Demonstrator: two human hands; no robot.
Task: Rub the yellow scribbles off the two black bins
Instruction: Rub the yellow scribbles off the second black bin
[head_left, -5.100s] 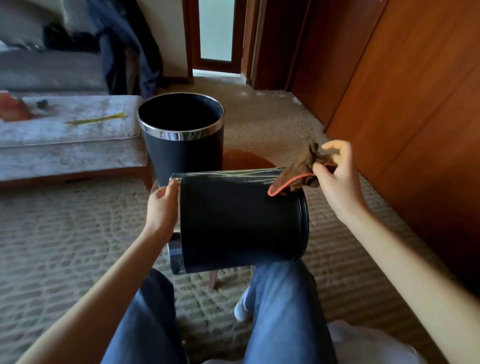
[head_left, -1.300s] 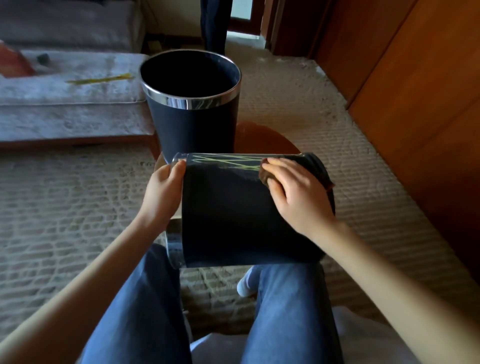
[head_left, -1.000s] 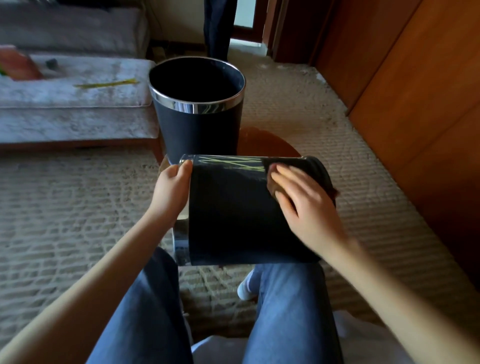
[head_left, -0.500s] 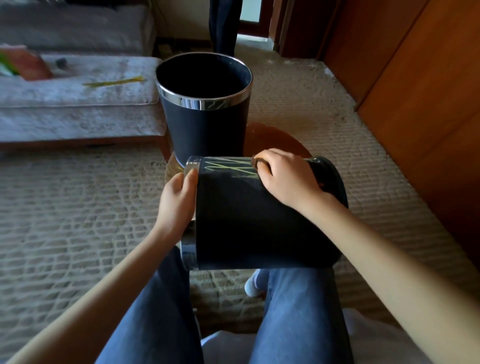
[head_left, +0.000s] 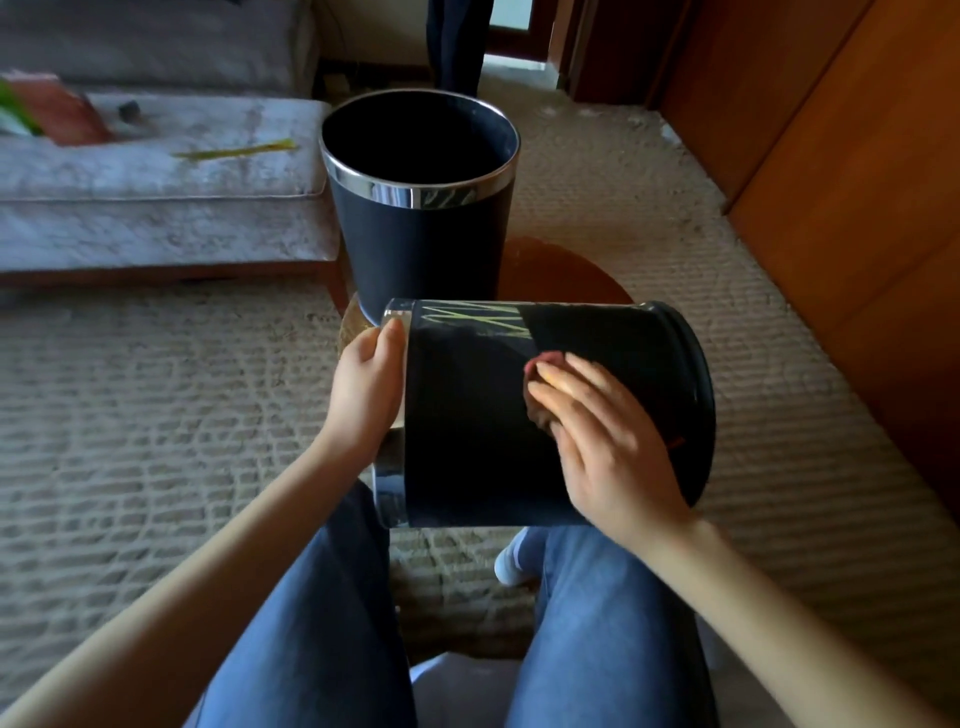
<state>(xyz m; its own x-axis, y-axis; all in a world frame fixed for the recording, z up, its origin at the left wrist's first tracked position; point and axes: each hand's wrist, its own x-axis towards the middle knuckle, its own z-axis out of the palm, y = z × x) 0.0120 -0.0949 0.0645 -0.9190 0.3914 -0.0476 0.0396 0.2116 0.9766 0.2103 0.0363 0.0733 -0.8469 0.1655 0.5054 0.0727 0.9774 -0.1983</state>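
Head view: the left hand is gripping the chrome rim of the lying bin, thumb on the outside and fingers hidden inside the mouth. This black bin is lying on its side between both hands, above the person's jeans-clad knees, mouth toward the left hand and base beyond the right. The right hand is lying on the bin's wall with fingers nearly straight, pressing a brownish cloth against it; the cloth is peeking out at the fingertips. Yellow scribbles are showing on the wall just past those fingertips, near the rim. Beyond both hands, the upright bin is standing on a round wooden table. Farther left of the left hand, a grey cushion is carrying a yellow strip.
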